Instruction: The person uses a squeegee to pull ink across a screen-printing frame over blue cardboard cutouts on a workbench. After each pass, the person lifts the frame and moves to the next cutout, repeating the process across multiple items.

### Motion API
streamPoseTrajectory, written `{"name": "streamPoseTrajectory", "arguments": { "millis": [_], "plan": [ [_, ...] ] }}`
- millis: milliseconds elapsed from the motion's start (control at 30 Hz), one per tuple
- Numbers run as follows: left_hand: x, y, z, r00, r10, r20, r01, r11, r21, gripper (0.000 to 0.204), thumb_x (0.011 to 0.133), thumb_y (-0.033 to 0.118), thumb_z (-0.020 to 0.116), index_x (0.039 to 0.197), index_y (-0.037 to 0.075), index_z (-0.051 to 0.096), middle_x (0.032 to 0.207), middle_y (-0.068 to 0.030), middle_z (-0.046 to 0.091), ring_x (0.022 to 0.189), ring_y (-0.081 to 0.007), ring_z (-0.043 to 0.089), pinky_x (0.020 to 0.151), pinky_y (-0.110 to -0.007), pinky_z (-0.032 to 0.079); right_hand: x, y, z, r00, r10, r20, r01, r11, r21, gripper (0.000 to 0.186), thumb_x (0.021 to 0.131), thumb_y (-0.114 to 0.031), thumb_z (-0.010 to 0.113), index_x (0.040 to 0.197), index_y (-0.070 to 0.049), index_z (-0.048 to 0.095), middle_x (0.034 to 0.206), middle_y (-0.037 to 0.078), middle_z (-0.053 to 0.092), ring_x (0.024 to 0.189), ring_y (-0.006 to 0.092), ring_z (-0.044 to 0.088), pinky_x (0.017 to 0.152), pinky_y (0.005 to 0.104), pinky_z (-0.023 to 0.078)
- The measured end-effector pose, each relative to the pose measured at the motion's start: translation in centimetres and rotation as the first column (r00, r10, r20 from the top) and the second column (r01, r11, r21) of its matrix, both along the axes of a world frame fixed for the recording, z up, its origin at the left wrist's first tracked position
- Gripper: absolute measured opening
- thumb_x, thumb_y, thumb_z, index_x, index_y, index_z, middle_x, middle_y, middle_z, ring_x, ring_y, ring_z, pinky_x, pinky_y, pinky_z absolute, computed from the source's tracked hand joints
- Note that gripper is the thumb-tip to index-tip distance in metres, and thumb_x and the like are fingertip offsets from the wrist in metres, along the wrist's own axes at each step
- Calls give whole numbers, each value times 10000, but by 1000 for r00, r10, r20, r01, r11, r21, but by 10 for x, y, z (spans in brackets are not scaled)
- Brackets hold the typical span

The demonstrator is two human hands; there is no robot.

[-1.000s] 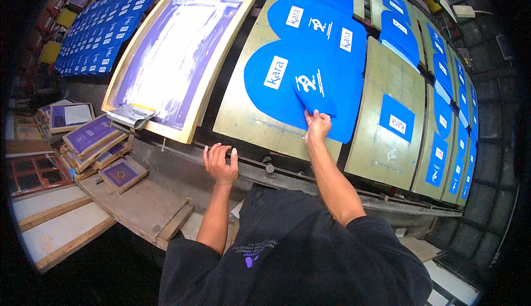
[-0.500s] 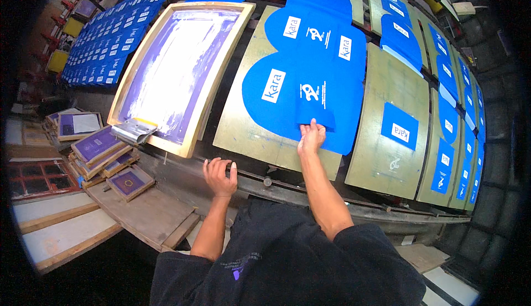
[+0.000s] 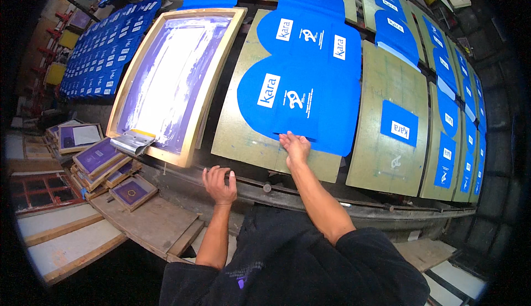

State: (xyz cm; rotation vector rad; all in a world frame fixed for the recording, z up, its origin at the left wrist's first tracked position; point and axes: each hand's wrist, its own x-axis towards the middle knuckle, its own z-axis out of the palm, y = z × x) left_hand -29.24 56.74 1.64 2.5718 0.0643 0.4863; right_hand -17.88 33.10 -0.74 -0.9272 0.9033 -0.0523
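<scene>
A blue fabric piece point(image 3: 326, 101) with a rounded lobe, a white label patch and white printing lies on a greenish board point(image 3: 232, 143). My right hand point(image 3: 296, 150) pinches its lower edge, where a narrow strip is still folded up. Over the table's front edge, left of that board, my left hand point(image 3: 220, 184) is held with its fingers loosely curled and apart, nothing in it. Beyond my left hand rests a wooden-framed printing screen point(image 3: 177, 79), purple with smeared white ink. A metal-and-wood squeegee point(image 3: 133, 142) sits at its near left corner.
More boards with blue pieces run off to the right, one bearing a blue rectangle point(image 3: 399, 123). At far left stands a rack of printed blue sheets point(image 3: 110, 51). Several small framed screens point(image 3: 97, 154) are stacked at lower left beside a wooden plank point(image 3: 149, 223). A metal rail point(image 3: 310, 198) edges the table.
My right hand has moved slightly left and nearer me, and the raised flap of blue fabric has come down almost flat. My left hand has stayed nearly in place.
</scene>
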Motion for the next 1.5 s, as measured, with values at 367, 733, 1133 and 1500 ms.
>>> {"name": "streamPoseTrajectory", "arguments": {
  "millis": [367, 733, 1133, 1500],
  "plan": [
    [-1, -14, 2, 999, -10, 35, 6, 994, 105, 139, 827, 228, 682, 888, 103, 693, 941, -79, 684, 1019, -292, 632, 1069, -534, 365, -42, -72, 28, 964, 258, -69, -263, 963, -63, 216, 939, -198, 693, 1020, -15, 614, 933, 141, 711, 761, 205, 703, 606, 298, 539],
    [1, -61, -6, 970, 239, 44, -243, 941, 234, 354, 978, 288, 572, 1172, -5, 611, 1207, -173, 597, 1179, -366, 537, 1073, -513, 358, -29, -608, 7, 947, -194, -257, -235, 129, -963, 324, 887, -151, 667, 1190, -39, 648, 1159, 153, 699, 1057, 333, 674, 935, 411, 519],
    [-46, -143, -64, 231, 945, -232, -970, 205, -131, 769, 953, 547, 568, 1382, -80, 451, 1351, -299, 492, 1267, -443, 475, 1064, -545, 376, 39, -711, 25, 560, 333, -758, -665, -365, -652, 394, 846, -296, 697, 1129, -22, 667, 1000, 238, 684, 1020, 392, 659, 909, 463, 507],
    [-57, -133, -65, 398, 883, -248, -889, 305, -342, 686, 992, 416, 575, 1368, -139, 428, 1347, -335, 507, 1266, -457, 485, 1084, -487, 368, 33, -497, 208, 669, 743, -1, -518, 465, -718, 254, 974, -311, 621, 976, -60, 660, 830, -23, 628, 719, 79, 576, 668, 253, 450]
  ]
}}
